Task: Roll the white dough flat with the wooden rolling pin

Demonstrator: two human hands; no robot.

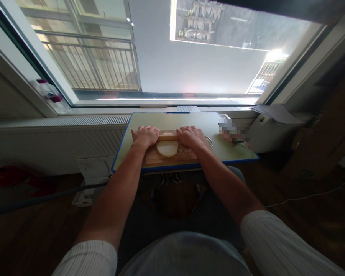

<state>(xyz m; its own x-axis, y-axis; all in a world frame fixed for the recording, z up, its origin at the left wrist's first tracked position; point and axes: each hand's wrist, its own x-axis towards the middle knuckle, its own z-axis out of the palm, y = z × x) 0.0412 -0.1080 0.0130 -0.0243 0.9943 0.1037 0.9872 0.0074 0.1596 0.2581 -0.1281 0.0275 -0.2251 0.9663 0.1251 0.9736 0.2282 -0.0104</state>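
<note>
Work area: a room lit by a large window point(195, 73), with a desk point(149, 119) set below it. The dough point(167, 149) lies on a wooden board point(186, 156) near the desk's front edge, flat and pale, its near part showing as a half-round; the rolling pin point(168, 137) lies across it. The left hand point(146, 136) and the right hand point(191, 136) are palm down at either end of the pin, fingers bent over it and holding it; their undersides are hidden, so the tightness of the grip cannot be told. For an even sheet, in this assessor's judgement, pressure should match on both sides, strokes should run from the middle outward, and the dough should be turned between passes; leaning on one end would likely leave a wedge. A metal ring point(209, 142) shows beside the right hand. The desk has a pale green top with blue edging; an item on its right side is pixelated and cannot be identified. Beyond it, a radiator point(100, 140) stands below the sill, a bottle point(50, 92) is at the window's left corner, and papers point(276, 113) lie to the right. The floor point(307, 237) is dark and poorly lit.
</note>
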